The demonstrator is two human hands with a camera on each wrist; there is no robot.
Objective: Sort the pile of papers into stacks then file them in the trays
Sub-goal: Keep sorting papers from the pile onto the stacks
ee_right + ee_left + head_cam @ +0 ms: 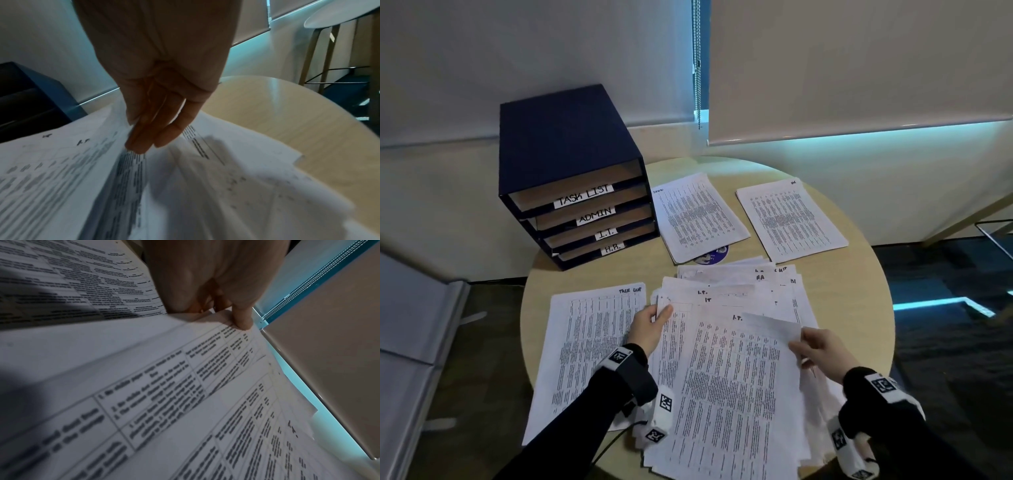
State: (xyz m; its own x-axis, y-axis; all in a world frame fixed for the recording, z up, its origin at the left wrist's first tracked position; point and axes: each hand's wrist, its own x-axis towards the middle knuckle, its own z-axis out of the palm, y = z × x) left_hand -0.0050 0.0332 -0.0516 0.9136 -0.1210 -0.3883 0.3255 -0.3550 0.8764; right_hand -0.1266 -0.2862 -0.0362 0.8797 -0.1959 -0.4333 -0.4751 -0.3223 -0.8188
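1. The unsorted pile of papers [732, 359] lies fanned out on the near half of the round tabletop [859, 274]; the top sheet [736, 394] is marked "I.T." by hand, and other sheets farther back show "I.T." and "H.R." marks.
2. Three sorted stacks lie apart from the pile: a "Task List" stack [589, 349] at the near left, touching the pile's left edge; a second stack [697, 214] at the far middle, just beside the trays; a third stack [791, 219] at the far right; their corner labels are too small to read.
3. The filing trays [582, 202], a dark blue unit at the far left, carry the labels TASK LIST, ADMIN, I.T. and H.R. from top to bottom; no paper shows in them, so filing looks not yet begun.
4. Handling, as a judgement: single sheets are light, limp and slick on each other; a sheet is best taken at a corner or edge, with the pile below held down so that its neighbours do not slide.
5. Left hand [649, 330]: a narrow grip; the thumb presses on the far left corner of a sheet in the pile with the fingers curled under its edge.
6. Right hand [822, 353]: a narrow grip; the fingers [144, 138] and thumb pinch the top sheet's right edge, and its far right corner curls upward.
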